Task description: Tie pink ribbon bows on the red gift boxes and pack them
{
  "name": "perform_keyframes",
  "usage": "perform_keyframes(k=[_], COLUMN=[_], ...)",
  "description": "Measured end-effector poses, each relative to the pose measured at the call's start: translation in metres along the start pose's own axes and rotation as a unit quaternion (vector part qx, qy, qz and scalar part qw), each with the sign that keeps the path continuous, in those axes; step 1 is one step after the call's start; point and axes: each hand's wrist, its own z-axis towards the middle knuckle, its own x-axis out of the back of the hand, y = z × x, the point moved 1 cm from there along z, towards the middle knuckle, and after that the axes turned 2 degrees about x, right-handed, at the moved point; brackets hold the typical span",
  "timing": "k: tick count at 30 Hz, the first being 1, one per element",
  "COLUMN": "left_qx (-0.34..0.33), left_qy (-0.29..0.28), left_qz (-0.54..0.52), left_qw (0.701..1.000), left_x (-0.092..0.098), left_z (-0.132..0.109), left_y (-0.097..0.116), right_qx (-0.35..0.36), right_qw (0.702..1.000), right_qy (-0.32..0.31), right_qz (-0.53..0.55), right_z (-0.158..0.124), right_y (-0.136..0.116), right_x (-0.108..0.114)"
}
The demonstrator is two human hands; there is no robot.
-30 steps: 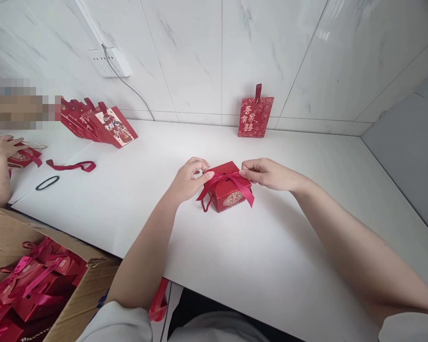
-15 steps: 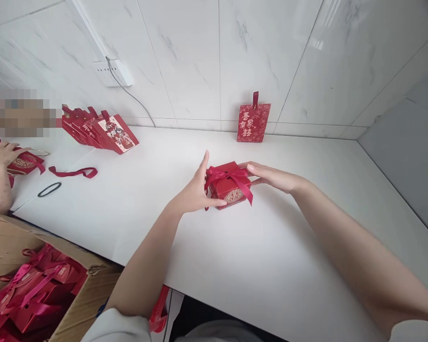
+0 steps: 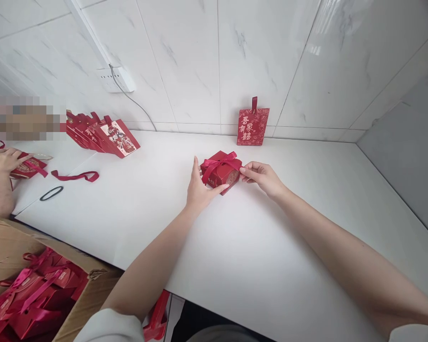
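Observation:
A small red gift box (image 3: 216,180) tied with a crimson ribbon bow (image 3: 221,163) rests on the white table, one corner pointing towards me. My left hand (image 3: 199,191) grips its left side, thumb along the front and fingers behind, the index finger raised. At the box's right side, my right hand (image 3: 262,176) pinches a ribbon tail between thumb and fingertips. Gold patterning shows on the box's right front face, partly behind the ribbon tail. Behind the box, a flat red card bag (image 3: 253,127) with a ribbon loop leans against the wall.
An open cardboard box (image 3: 92,285) full of ribboned red boxes (image 3: 39,294) stands at lower left. A row of red card bags (image 3: 103,135), a loose ribbon (image 3: 74,176) and a black band (image 3: 52,193) lie left. Another person's hand (image 3: 3,160) touches a red box (image 3: 28,166).
The gift box has turned and shifted slightly left and away from me. My right hand has gone from resting open against its side to pinching the ribbon tail.

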Motion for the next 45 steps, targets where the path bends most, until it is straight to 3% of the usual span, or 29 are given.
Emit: perform_keyframes(k=[3,6,8,11,15,21,24,28,33,39,45], left_qx=[-0.007,-0.007,-0.003,-0.003,-0.021,-0.059,-0.084,-0.154,-0.244,-0.281,-0.343], left_qy=[0.003,0.004,0.002,-0.002,-0.004,-0.04,-0.046,-0.033,0.005,0.037,0.076], left_qz=[0.004,-0.001,-0.003,-0.007,-0.003,0.011,0.022,0.059,0.131,0.173,0.13], left_qw=[1.0,1.0,1.0,1.0,1.0,0.997,0.995,0.986,0.961,0.943,0.927], left_x=[0.001,0.001,0.001,0.004,0.009,0.015,0.015,0.013,0.013,0.013,0.012], left_z=[0.001,0.002,0.002,0.003,0.004,0.007,0.005,-0.002,-0.01,-0.01,-0.007], left_y=[0.0,-0.001,0.0,0.002,0.003,0.002,0.006,0.017,0.028,0.029,0.025], right_qx=[0.134,0.281,0.355,0.412,0.402,0.3,0.256,0.267,0.248,0.273,0.333], right_qw=[0.985,0.927,0.887,0.845,0.836,0.912,0.931,0.918,0.902,0.901,0.888], right_qy=[0.08,0.143,0.114,0.017,-0.044,0.134,0.176,0.145,0.128,0.114,0.097], right_qz=[-0.074,-0.202,-0.273,-0.341,-0.371,-0.246,-0.191,-0.257,-0.33,-0.317,-0.303], right_z=[-0.006,-0.015,-0.02,-0.022,-0.018,-0.019,-0.022,-0.022,-0.02,-0.022,-0.023], right_y=[-0.007,-0.015,-0.018,-0.015,-0.005,-0.014,-0.029,-0.041,-0.036,-0.035,-0.039], right_x=[-0.007,-0.014,-0.017,-0.02,-0.018,-0.008,-0.005,-0.01,-0.018,-0.02,-0.02])
